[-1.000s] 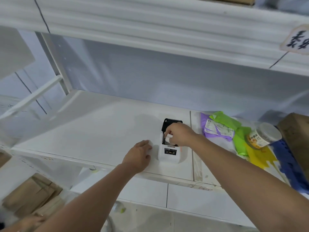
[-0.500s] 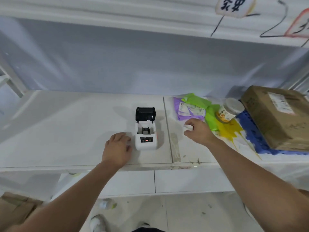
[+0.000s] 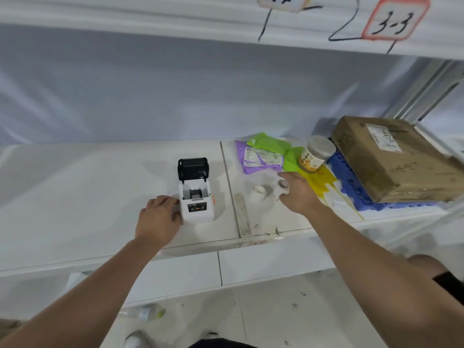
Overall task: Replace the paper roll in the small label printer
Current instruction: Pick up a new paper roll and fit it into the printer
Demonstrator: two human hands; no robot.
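The small white label printer [image 3: 197, 209] stands on the white shelf [image 3: 75, 197] with its black lid [image 3: 193, 168] tipped up and its paper bay empty. My left hand [image 3: 158, 219] lies against the printer's left side, fingers curled on it. To the right, my right hand [image 3: 297, 194] closes its fingertips on a small white paper roll [image 3: 282, 185] just above the shelf. A second white paper roll [image 3: 259, 190] lies on the shelf between that hand and the printer.
Purple and green mailer bags [image 3: 263, 156], a jar with an orange label [image 3: 315, 154], a yellow bag [image 3: 320, 180], a blue crate panel [image 3: 351, 182] and a cardboard box [image 3: 391, 156] crowd the shelf's right end. An upper shelf edge [image 3: 226, 23] hangs overhead.
My right hand left the printer's bay and moved right; one roll now lies on the shelf and the hand grips another. The view swung right. My left hand stayed at the printer.
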